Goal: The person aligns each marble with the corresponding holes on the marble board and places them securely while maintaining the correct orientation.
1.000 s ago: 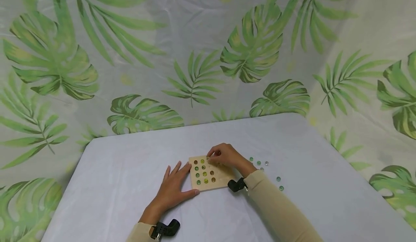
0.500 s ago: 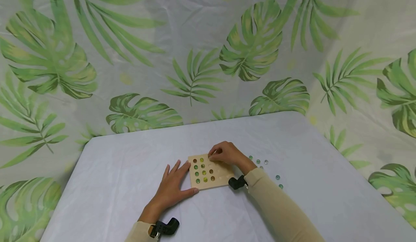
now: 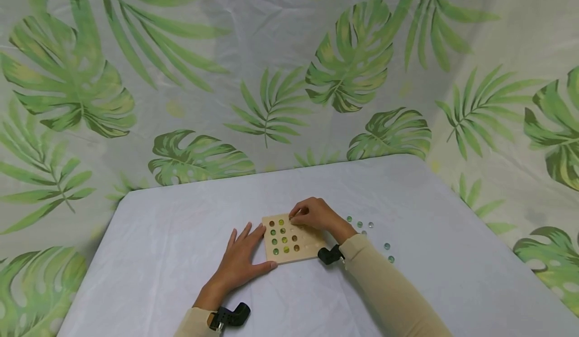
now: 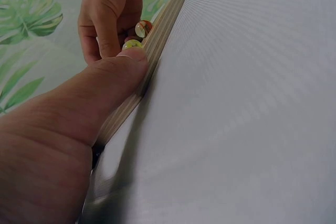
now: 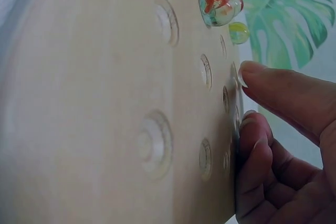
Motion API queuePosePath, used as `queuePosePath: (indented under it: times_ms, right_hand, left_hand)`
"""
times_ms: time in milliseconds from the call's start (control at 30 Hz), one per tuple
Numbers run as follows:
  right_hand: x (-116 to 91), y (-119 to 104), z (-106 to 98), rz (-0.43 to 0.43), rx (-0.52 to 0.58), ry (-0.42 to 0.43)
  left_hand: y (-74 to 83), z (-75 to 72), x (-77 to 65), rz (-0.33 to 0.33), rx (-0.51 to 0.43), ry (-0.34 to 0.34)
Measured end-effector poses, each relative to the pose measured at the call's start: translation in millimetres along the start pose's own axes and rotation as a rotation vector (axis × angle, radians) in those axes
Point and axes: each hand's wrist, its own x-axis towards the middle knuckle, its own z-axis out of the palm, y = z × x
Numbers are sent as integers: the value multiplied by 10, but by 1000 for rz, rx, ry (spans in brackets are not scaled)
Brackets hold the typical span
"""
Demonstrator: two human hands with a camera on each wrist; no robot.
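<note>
A pale wooden board [image 3: 308,249] with rows of round hollows lies on the table. Glass marbles [image 3: 284,240] fill its left columns, green, yellow and brownish. My left hand [image 3: 239,259] spreads its fingers along the board's left side, with the thumb at the front corner; in the left wrist view that thumb [image 4: 118,77] presses on the board's edge. At the board's far edge my right hand [image 3: 316,216] pinches a small brownish marble, mostly hidden by the fingertips. In the right wrist view, a marble with a red swirl [image 5: 218,8] sits near bare hollows [image 5: 156,145].
Several loose marbles [image 3: 360,224] lie right of the board, behind the right forearm, with a green one [image 3: 391,259] nearer. A white cloth [image 3: 172,236] covers the table. A leaf-printed curtain [image 3: 271,100] hangs behind it.
The right hand has shifted very slightly toward the board's far edge, and the marble at its fingertips shows less than before. The left hand stays at the board's side.
</note>
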Motion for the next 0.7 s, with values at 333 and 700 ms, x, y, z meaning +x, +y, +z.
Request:
queuePosePath:
  times_ms: [333, 700]
  right_hand:
    - [-32, -29, -20, 39, 22, -19]
    - [4, -19, -36, 31, 17, -31]
  left_hand:
    - [-8, 13, -4, 0, -6, -10]
    - [12, -15, 8, 5, 4, -4]
